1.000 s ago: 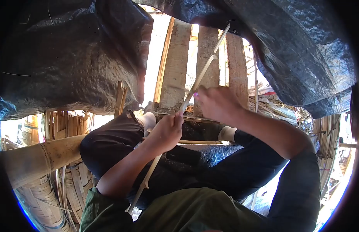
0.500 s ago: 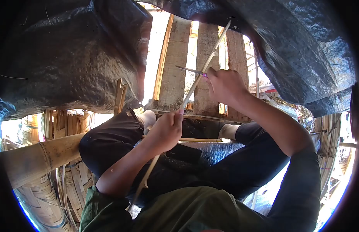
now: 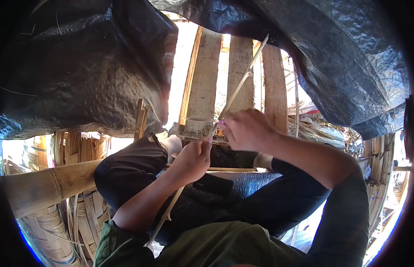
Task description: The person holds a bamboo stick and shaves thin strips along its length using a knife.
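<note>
A long, thin bamboo strip (image 3: 237, 90) runs slantwise from my lap up past the wooden planks, with raised nodes along it. My left hand (image 3: 192, 161) is closed round its middle, thumb uppermost. Just above, my right hand (image 3: 248, 130) grips a knife by its handle, which the fingers mostly cover. The knife's blade (image 3: 201, 119) points left and lies across the strip, close above my left thumb. Whether its edge cuts into the strip I cannot make out. The strip's lower end (image 3: 160, 224) passes under my left forearm.
Wooden planks (image 3: 202, 75) stand in front of me with bright gaps between. Dark plastic sheeting (image 3: 77, 75) hangs on both sides. A thick bamboo pole (image 3: 51, 183) and woven bamboo baskets (image 3: 53, 227) are at my left. A dark flat object (image 3: 213, 184) lies between my legs.
My right hand has slid down the strip with the knife, towards my left hand. The left hand keeps its hold, and the view has tilted slightly.
</note>
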{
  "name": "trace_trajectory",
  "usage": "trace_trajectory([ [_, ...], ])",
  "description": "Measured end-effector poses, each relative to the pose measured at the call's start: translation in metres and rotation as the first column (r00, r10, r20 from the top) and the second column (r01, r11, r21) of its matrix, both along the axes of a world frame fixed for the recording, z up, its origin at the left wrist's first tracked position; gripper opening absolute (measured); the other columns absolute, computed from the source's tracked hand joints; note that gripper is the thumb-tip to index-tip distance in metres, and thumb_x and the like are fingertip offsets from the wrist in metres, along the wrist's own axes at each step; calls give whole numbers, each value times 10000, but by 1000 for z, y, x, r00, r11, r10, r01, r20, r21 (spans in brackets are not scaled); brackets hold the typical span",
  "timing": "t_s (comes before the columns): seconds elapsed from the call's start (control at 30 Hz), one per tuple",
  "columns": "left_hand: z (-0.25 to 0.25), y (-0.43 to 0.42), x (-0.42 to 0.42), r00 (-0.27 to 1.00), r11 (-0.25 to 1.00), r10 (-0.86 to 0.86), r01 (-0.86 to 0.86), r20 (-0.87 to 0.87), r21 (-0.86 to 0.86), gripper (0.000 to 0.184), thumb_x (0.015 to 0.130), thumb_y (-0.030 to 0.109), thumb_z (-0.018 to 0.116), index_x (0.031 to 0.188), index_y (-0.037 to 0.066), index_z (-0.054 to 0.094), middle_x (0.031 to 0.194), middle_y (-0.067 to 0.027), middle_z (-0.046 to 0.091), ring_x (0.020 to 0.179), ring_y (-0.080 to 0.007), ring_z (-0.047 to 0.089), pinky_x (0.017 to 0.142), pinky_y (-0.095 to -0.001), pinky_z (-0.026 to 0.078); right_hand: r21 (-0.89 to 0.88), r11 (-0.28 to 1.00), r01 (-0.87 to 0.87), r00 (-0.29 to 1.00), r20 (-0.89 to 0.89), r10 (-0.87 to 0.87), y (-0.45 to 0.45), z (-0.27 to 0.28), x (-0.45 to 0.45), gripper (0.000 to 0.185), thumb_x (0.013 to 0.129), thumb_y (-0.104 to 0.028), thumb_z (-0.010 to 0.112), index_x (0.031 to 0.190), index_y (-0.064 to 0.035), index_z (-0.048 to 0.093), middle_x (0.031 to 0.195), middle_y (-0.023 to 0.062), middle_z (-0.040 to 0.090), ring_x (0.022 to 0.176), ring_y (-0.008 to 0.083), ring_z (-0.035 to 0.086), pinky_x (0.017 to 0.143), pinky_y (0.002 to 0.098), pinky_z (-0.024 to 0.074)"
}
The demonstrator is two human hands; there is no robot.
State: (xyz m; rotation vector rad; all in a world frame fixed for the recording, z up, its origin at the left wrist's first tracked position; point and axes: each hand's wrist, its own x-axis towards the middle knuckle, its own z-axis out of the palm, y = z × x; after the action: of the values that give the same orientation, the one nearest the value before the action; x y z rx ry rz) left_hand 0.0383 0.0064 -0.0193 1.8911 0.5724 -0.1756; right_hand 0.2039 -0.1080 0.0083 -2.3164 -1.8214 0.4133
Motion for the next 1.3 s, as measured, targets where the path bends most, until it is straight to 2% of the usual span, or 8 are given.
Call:
trace_trajectory([
  [0.17,-2,3,-1,997,986,-47,57,69,-157,430,1033,329,347,819,-17,487,505,-132,406,428,-278,439,471,-413,381,54,986,158,985,55,-161,3,-17,50,333,978,-266,429,843,-19,608,560,147,592,476,306,607,506,451,520],
  [0.23,17,2,8,945,823,0,-187,-328,-537,455,1023,497,278,775,129,377,571,63,272,420,-65,245,382,-264,209,-46,956,290,957,19,-289,8,-5,41,332,981,-264,420,864,-14,605,567,143,595,490,313,608,528,451,523],
  [0.37,18,7,7,932,669,-41,-242,-360,-703,452,994,568,273,809,167,366,579,83,230,407,-41,164,379,-225,128,-13,1000,27,998,49,-27,-1,1,4,415,997,-285,384,807,-3,622,561,130,577,490,280,612,505,426,532],
  [0.73,28,4,-2,936,620,-40,-251,-350,-743,484,970,618,270,799,174,360,577,90,216,410,-36,158,384,-228,117,37,999,-17,994,104,13,-4,-7,21,331,954,-336,474,849,-48,598,514,93,561,426,264,579,443,413,493],
  [0.9,30,7,-3,927,596,-58,-265,-370,-758,475,975,610,271,797,178,357,580,83,225,406,-36,162,378,-231,119,41,966,256,956,139,-259,-1,-3,51,340,958,-322,478,812,-46,613,523,132,564,464,319,598,488,439,505],
  [1.03,28,4,-1,932,675,-22,-254,-363,-693,467,979,603,270,801,182,362,580,83,229,406,-36,164,378,-232,120,44,999,21,994,103,-25,-5,-8,25,381,988,-324,393,869,-60,642,516,101,564,476,295,608,520,430,532],
  [1.17,32,3,-2,926,639,-35,-268,-376,-721,471,974,612,278,802,182,365,582,86,222,407,-38,162,382,-230,119,123,956,267,935,208,-288,-2,-14,69,383,983,-332,407,857,-62,647,583,105,600,510,301,620,548,442,538],
  [1.3,31,7,-1,921,611,-50,-278,-386,-742,477,968,621,286,794,182,354,583,87,212,412,-40,159,389,-231,118,65,982,180,980,77,-185,0,-8,40,381,979,-326,409,849,-63,653,594,116,602,518,302,622,555,449,539],
])
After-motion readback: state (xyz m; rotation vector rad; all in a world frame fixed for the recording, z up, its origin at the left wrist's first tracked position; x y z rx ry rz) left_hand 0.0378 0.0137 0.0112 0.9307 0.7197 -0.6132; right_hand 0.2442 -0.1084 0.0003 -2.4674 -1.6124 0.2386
